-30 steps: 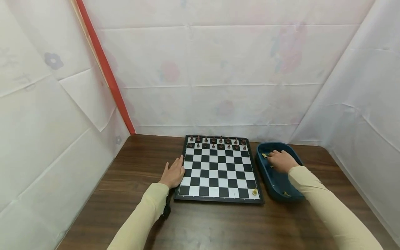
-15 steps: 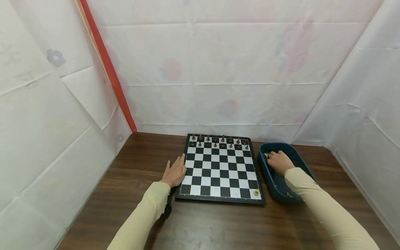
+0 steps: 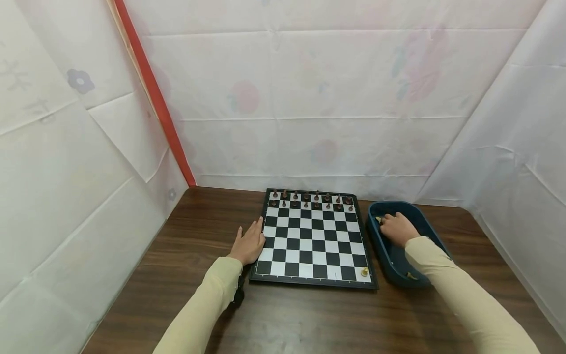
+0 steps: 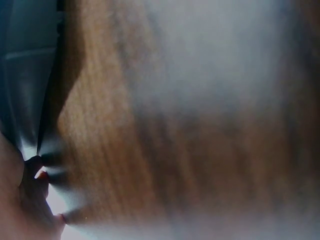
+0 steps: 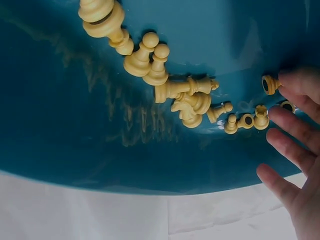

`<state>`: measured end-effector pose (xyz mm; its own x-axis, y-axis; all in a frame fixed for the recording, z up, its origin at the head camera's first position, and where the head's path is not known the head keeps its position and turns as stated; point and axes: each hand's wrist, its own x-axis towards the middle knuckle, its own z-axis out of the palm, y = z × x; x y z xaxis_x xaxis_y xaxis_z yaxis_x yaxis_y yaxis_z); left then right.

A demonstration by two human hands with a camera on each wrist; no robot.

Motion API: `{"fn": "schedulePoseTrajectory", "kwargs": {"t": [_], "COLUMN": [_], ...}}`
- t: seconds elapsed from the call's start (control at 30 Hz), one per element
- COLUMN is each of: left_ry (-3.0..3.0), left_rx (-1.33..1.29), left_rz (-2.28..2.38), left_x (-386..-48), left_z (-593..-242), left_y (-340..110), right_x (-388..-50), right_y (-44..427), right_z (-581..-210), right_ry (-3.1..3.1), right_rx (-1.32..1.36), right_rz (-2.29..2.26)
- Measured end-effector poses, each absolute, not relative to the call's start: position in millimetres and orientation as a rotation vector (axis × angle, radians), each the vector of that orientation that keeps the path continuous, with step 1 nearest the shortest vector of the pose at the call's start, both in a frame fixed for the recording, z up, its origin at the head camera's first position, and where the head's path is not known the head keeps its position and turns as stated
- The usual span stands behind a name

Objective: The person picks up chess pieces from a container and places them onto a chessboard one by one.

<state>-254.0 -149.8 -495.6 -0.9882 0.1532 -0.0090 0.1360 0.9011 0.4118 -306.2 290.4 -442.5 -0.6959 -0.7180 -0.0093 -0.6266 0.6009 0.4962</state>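
Note:
The black-and-white chessboard [image 3: 311, 241] lies on the table, dark red pieces [image 3: 306, 203] in two rows at its far side and one cream piece [image 3: 364, 271] on its near right corner square. My left hand [image 3: 248, 243] rests with fingers extended against the board's left edge. Inside the blue tray [image 3: 384, 265], my right hand [image 3: 399, 229] is at the far left part. The right wrist view shows thumb and forefinger pinching a small cream piece [image 5: 270, 84] with a dark base; the other fingers of this hand [image 5: 300, 135] are spread near several loose cream pieces [image 5: 191, 107].
Dark brown wooden table [image 3: 283, 314] surrounds the board. White patterned sheeting [image 3: 283, 98] hangs behind and at both sides, with a red strip [image 3: 155, 93] at the left. Another cream piece [image 3: 411, 276] lies at the tray's near end.
My right hand has shifted slightly left within the tray, covering more of the pieces there. My left hand stays at the board's edge. The head view has shifted a little.

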Motion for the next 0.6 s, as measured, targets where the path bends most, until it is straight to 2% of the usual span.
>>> {"fn": "schedulePoseTrajectory", "kwargs": {"t": [0.6], "left_ry": [3.011], "left_rx": [0.215], "left_rz": [0.641], "left_x": [-253], "left_z": [-492], "left_y": [-150], "right_x": [-287], "right_y": [299], "right_z": [-423], "right_ry": [-2.646], "right_rx": [1.081], "right_rz": [-0.516]}}
